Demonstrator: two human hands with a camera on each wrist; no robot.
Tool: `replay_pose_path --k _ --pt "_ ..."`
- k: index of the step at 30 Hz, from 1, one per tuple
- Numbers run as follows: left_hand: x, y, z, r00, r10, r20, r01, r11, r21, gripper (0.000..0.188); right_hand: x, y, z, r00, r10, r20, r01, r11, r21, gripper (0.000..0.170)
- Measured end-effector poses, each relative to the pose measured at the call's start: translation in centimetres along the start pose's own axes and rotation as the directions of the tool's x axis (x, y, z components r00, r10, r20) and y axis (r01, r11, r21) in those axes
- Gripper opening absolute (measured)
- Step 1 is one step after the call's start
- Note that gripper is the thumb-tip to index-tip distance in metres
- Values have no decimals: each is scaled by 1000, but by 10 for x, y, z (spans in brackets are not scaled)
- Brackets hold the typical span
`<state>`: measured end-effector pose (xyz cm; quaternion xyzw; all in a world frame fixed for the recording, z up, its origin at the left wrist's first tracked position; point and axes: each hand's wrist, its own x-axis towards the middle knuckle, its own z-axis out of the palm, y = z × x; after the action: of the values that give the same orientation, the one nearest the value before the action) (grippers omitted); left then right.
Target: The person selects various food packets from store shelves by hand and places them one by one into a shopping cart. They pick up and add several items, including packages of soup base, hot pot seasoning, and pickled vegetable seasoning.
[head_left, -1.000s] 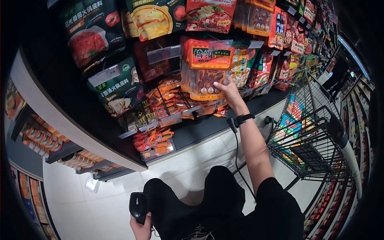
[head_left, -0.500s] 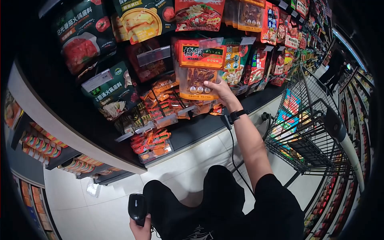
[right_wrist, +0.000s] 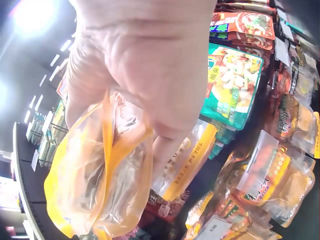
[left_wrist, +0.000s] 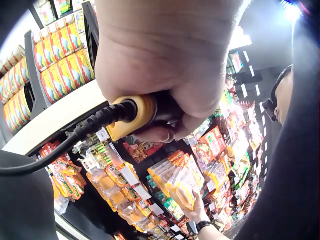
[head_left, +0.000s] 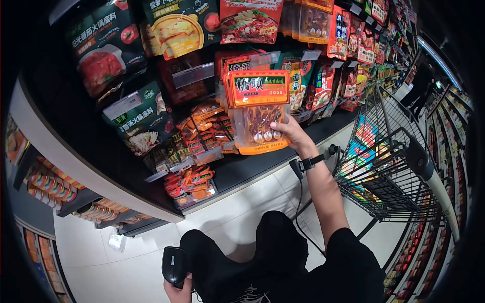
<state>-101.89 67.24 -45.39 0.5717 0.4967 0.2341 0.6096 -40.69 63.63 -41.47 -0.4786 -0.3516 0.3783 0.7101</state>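
Note:
My right hand (head_left: 295, 135) pinches the lower right side of an orange-topped clear pouch (head_left: 256, 121), thumb on its front. Dark reddish seasoning shows through the pouch's window. More pouches of the same kind stick out behind it, beside a price-tag holder (head_left: 265, 58). In the right wrist view the yellow-edged base of the pouch (right_wrist: 80, 200) hangs below the palm. Down by the left knee, my left hand (head_left: 181, 290) grips a black barcode scanner (head_left: 174, 263). Its cable (left_wrist: 95, 122) leaves the yellow-and-black handle end in the left wrist view.
Green and red seasoning pouches (head_left: 108, 45) hang in rows around the held one. Small orange packets (head_left: 192, 179) fill the low shelf. A wire shopping cart (head_left: 389, 166) with colourful bags stands at the right. Canned goods (left_wrist: 62, 57) line the shelf at the left.
My right hand has drawn the pouch down and toward me, away from the hanging row, uncovering like pouches behind it. The left hand with the scanner stays nearly still.

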Motion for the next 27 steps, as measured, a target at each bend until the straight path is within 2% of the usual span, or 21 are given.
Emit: replay_pose_path --k 5,9,11,13,16,17,19,20,21,23,24,27 --pt "7 -5 1 1000 -4 5 4 1000 -10 26 -41 41 1 997 73 -7 -73 997 -5 72" --pt "12 2 7 999 -35 -19 35 999 0 25 -99 86 29 977 197 -82 -161 932 324 66" --pt "14 2 7 998 -58 -6 58 998 10 25 -125 118 32 943 331 -39 -256 795 550 56" --pt "14 22 9 998 -68 2 68 998 14 23 -144 132 43 925 380 4 -309 745 592 51" --pt "7 68 6 990 -141 -1 141 987 75 20 -166 132 64 890 455 9 -396 763 512 50" --pt "5 81 -2 983 -178 46 172 978 119 21 -174 135 65 849 529 4 -474 758 448 46" --pt "-3 95 -12 979 -203 24 198 970 140 21 -180 86 102 790 612 -49 -571 762 305 48" --pt "-9 98 -22 972 -233 21 226 957 180 23 -185 69 119 795 607 -16 -557 740 376 52" --pt "-15 113 -24 978 -204 41 193 964 182 23 -194 56 128 785 619 -10 -581 741 336 56" --pt "-33 147 -32 969 -244 40 232 954 191 22 -205 29 143 770 638 14 -622 744 243 64" --pt "-42 165 -34 961 -274 23 266 946 184 18 -202 -2 155 763 646 24 -638 747 186 69" --pt "-64 195 -50 941 -336 27 323 922 213 16 -206 -53 172 770 627 114 -637 758 135 69"
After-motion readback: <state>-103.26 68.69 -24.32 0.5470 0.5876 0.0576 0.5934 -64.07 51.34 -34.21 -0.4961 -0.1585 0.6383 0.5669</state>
